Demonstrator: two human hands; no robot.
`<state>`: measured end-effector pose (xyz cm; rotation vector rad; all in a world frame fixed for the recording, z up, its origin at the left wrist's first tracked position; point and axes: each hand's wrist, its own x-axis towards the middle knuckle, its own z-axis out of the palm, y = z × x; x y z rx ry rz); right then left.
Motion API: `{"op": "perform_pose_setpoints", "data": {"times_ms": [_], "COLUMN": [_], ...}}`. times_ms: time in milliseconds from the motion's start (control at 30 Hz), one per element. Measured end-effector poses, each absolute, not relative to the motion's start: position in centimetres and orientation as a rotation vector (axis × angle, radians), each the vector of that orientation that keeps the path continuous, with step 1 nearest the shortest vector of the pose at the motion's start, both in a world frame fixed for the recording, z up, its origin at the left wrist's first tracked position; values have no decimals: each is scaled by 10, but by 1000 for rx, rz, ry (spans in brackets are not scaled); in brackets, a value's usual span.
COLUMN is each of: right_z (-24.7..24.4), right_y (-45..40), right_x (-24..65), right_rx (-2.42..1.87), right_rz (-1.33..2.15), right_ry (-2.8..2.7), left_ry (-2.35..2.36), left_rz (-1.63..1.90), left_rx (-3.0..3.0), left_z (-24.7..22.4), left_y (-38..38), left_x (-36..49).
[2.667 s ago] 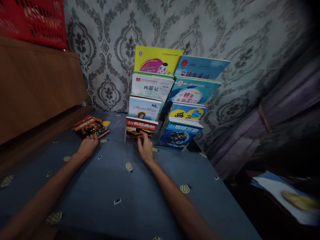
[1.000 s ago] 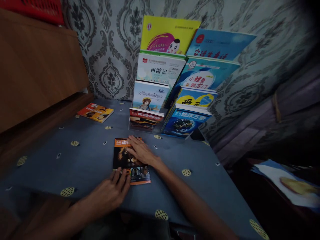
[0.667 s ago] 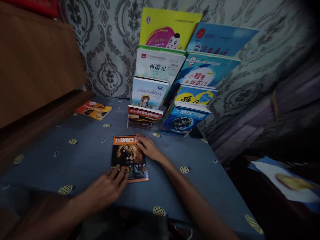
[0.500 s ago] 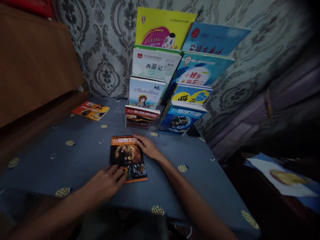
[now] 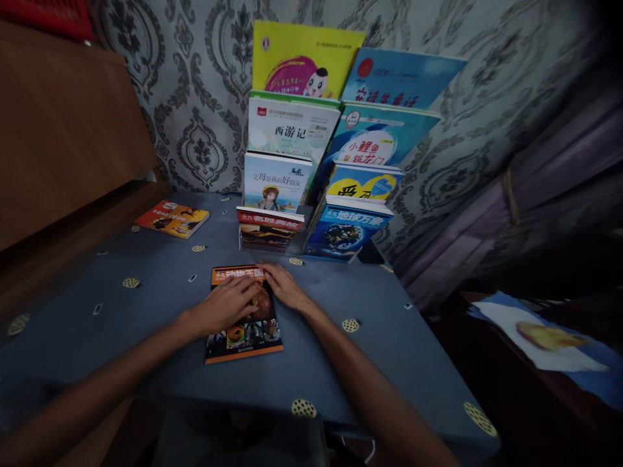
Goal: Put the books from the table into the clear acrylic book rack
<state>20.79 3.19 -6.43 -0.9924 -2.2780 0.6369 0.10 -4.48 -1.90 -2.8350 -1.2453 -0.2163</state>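
Moving left hand (image 5: 226, 308) up dark book (image 5: 256, 327) at seven o'clock, loosely spreading fingers (image 5: 247, 285); placing right hand (image 5: 285, 285) at its corner, not showing whether gripping; finding other books (image 5: 311, 143) racked at twelve, orange book (image 5: 172, 218) lying unracked at nine.

We see a grey-blue counter (image 5: 160, 292) scattered with black-speckled yellow ovals, a black book (image 5: 250, 329) banded in orange at lower centre, a yellow book (image 5: 306, 48) with a magenta swirl at top centre — and pale wallpaper (image 5: 204, 152) in dark-grey damask.
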Motion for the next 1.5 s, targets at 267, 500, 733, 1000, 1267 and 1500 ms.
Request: {"op": "perform_pose_setpoints", "data": {"times_ms": [267, 500, 733, 1000, 1267, 1500], "right_z": [-67, -66, -61, -49, -46, -46], "right_y": [35, 34, 35, 28, 22, 22], "right_x": [212, 210, 211, 213, 209, 209], "right_rx": [-994, -994, -1064, -1128, -1084, -1093], "right_rz": [732, 728, 693, 806, 856, 844], "right_ry": [-2237, -2216, -2167, -1972, -1919, -1910], "left_ry": [-1266, -1024, -963, -1202, -1506, -1480], "left_rz": [-206, -255, -353, -419, -365, -47], "left_rx": [-2932, -3117, -3206, -3109, -2783, -2623], "left_z": [-28, -15, -2, 4, -5, -7], "left_y": [-26, -57, -80, -75, -61, -54], "left_x": [13, 15, 17, -9, 9, 33]}}
